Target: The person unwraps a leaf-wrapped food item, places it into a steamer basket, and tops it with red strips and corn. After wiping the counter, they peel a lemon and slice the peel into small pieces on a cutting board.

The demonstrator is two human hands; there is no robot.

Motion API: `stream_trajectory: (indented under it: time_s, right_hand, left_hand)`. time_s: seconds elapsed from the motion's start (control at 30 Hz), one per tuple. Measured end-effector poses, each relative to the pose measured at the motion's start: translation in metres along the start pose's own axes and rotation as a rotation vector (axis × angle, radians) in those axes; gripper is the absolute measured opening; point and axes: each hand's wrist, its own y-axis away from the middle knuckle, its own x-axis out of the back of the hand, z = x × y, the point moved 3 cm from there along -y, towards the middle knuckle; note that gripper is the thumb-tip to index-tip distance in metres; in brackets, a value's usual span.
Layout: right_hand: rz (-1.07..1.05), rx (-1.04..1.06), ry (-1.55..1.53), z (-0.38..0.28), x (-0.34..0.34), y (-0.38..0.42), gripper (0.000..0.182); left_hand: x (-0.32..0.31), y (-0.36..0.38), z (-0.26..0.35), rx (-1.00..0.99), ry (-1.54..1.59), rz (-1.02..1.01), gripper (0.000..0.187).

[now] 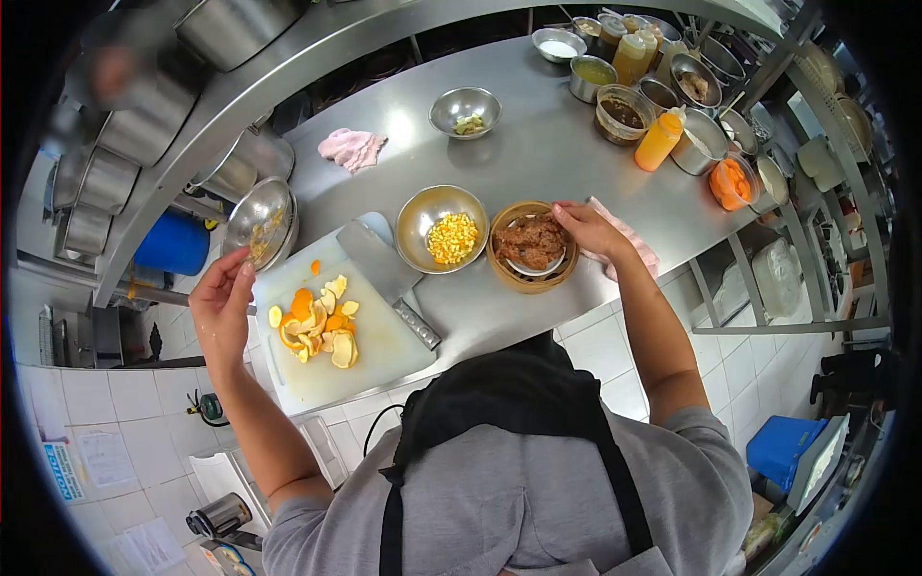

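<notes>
Two bare hands above a steel counter. Right hand nearer to a round bamboo steamer with no long axis, directly to the left of the fingertips; fingers close together at the rim, grip impossible to tell. Inside it, brown meat-like pieces. Left hand beside a metal bowl with yellowish scraps, thumb and finger nearly together, any pinch unclear. Between hands, a wide bowl of diced yellow-orange bits and a cutting board with citrus peel.
</notes>
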Motion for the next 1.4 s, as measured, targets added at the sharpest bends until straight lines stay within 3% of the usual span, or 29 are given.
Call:
stream_trajectory:
  time_s: [0.17,0.27,0.33,0.43,0.57,0.67,0.83,1.03,1.2,1.4]
  right_hand:
    - [0.033,0.014,-0.101,0.000,0.012,0.002,0.061]
    - [0.108,-0.061,-0.136,-0.016,0.014,0.015,0.057]
    - [0.018,0.037,-0.218,0.006,0.008,-0.005,0.050]
    - [0.033,0.125,-0.019,0.026,0.001,-0.010,0.050]
    - [0.049,0.033,-0.214,0.032,-0.003,-0.014,0.050]
    - [0.067,0.131,-0.184,0.006,0.000,-0.005,0.049]
    - [0.053,0.153,-0.081,0.013,-0.008,-0.009,0.046]
    - [0.226,0.254,-0.221,-0.005,0.014,0.001,0.039]
    - [0.296,0.182,-0.347,0.011,0.009,0.004,0.035]
    - [0.312,0.218,-0.338,-0.010,0.001,0.019,0.034]
  left_hand:
    - [0.027,0.008,0.005,0.042,-0.001,0.046,0.029]
    - [0.065,0.009,0.021,-0.093,-0.003,0.157,0.028]
    - [0.081,0.012,0.057,-0.110,-0.064,0.265,0.025]
    - [0.112,0.006,0.069,-0.192,-0.057,0.278,0.024]
    - [0.133,0.004,0.085,-0.259,-0.177,0.385,0.027]
    - [0.155,-0.001,0.080,-0.281,-0.230,0.368,0.030]
    - [0.166,-0.015,0.087,-0.257,-0.160,0.376,0.032]
    - [0.190,-0.021,0.104,-0.233,-0.226,0.481,0.032]
    - [0.174,-0.025,0.152,-0.299,-0.233,0.538,0.031]
    - [0.170,-0.061,0.179,-0.320,-0.352,0.610,0.049]
